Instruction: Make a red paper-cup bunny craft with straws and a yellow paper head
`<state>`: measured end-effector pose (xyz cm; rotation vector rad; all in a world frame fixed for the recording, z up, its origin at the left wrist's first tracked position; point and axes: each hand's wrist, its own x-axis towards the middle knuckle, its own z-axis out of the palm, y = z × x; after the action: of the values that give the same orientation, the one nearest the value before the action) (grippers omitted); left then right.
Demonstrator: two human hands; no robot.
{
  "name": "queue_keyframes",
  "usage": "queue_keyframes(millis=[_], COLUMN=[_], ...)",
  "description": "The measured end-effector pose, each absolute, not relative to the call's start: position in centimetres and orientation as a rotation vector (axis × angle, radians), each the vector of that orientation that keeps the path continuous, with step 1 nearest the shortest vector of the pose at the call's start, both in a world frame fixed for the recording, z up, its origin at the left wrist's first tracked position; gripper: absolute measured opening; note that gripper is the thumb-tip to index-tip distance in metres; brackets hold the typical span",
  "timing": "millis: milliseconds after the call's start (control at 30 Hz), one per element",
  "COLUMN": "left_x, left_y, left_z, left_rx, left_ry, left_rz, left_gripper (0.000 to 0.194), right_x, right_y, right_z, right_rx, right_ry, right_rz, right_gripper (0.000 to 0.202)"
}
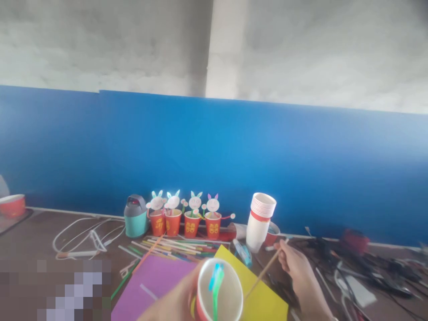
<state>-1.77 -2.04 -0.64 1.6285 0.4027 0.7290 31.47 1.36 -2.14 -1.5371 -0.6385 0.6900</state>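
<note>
My left hand is wrapped round a red paper cup, its open mouth tilted towards me. Inside the cup stand a green bendy straw and something bright blue, perhaps another straw. To the right, my right hand pinches the upper end of a thin tan stick. The stick slants down towards the cup, and I cannot tell whether it touches it. Beneath lie a purple paper sheet and a yellow paper sheet.
Several red cups with rabbit faces line the back beside a teal-and-grey container. Coloured sticks lie before them. A stack of white cups stands near a blue-and-white tube. Dark cables clutter the right.
</note>
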Motion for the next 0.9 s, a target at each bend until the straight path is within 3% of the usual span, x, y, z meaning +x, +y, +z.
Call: queue_keyframes(millis=[100, 200, 400, 600, 900], left_x=[-1.0, -0.3, 0.0, 0.2, 0.3], left_y=[-2.2, -2.3, -1.4, -1.1, -1.1], left_z=[0.1, 0.7, 0.2, -0.4, -0.5], left_rx=[1.675, 1.774, 2.238, 2.344, 2.128], left_ry=[0.541, 0.665, 0.817, 0.782, 0.779], left_rz=[0.883, 0.963, 1.142, 1.202, 1.104], left_gripper=[0.086, 0.075, 0.071, 0.081, 0.072], right_x=[32.1, 30.1, 20.7, 17.2, 15.8], right_y=[1.3, 0.6, -1.9, -2.4, -2.6], right_z=[-2.2, -0.6, 3.2, 3.7, 3.0], right_rx=[-2.061, -2.103, -1.398, -1.291, -1.189], right_ry=[-0.926, -1.023, -1.507, -1.476, -1.24], right_rz=[0.473, 0.248, 0.7, 1.039, 1.166], right_gripper=[0.029, 0.028, 0.034, 0.044, 0.027])
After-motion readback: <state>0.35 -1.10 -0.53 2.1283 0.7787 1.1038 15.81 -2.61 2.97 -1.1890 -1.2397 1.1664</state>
